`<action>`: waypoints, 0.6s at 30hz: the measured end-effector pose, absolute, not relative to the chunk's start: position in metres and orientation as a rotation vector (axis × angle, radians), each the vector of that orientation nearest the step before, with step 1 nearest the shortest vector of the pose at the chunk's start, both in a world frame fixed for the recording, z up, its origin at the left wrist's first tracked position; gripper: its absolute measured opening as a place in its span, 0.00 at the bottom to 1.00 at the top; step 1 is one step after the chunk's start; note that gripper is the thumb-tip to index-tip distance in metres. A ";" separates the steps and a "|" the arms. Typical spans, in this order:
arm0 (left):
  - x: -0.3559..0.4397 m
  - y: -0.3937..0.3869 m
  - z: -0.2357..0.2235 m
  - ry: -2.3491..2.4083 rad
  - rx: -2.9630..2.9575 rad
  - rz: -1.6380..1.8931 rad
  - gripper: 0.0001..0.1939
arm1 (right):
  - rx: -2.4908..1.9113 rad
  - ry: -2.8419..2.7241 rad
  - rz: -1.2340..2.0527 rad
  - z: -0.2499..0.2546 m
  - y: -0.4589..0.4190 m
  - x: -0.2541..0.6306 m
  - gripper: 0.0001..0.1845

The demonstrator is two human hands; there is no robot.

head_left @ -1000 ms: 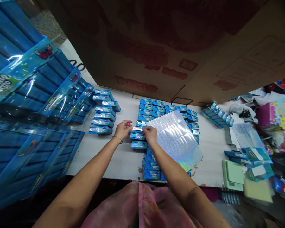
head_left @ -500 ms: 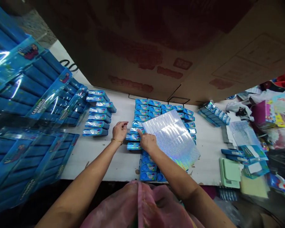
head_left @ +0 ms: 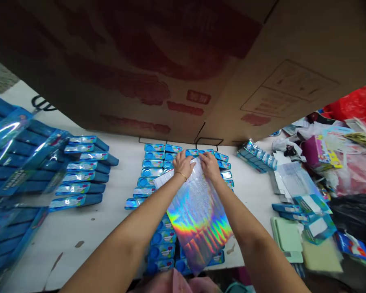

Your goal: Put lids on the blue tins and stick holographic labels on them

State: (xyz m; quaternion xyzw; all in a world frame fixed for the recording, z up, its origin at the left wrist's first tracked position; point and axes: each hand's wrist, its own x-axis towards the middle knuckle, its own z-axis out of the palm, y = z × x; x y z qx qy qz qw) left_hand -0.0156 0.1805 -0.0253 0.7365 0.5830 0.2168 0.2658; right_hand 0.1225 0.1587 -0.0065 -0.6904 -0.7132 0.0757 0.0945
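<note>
L hand (head_left: 184,166) & R hand (head_left: 210,165): fingers bent at top edge of rainbow-foil sheet (head_left: 198,207), grip unclear; rect. blue boxes (head_left: 153,163) under sheet; cardbd. carton (head_left: 225,101) beyond

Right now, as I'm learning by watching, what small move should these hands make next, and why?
I'd probably have the right hand gently lift at the far edge of the shiny sheet while the left hand steadies it. Both hands are close together at that edge, and the sheet lies across blue packs, so a one-handed pull might shift it.
</note>
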 end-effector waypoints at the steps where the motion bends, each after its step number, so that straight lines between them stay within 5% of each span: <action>1: -0.010 0.182 -0.028 1.612 1.966 0.605 0.09 | -2.048 -2.193 0.212 -0.008 0.165 0.126 0.19; 10: 0.001 0.183 -0.034 1.774 1.888 0.664 0.06 | -1.778 -2.654 0.100 -0.018 0.164 0.147 0.18; 18: -0.002 0.187 -0.030 1.673 1.783 0.739 0.04 | -2.001 -2.284 0.306 0.078 0.108 0.136 0.10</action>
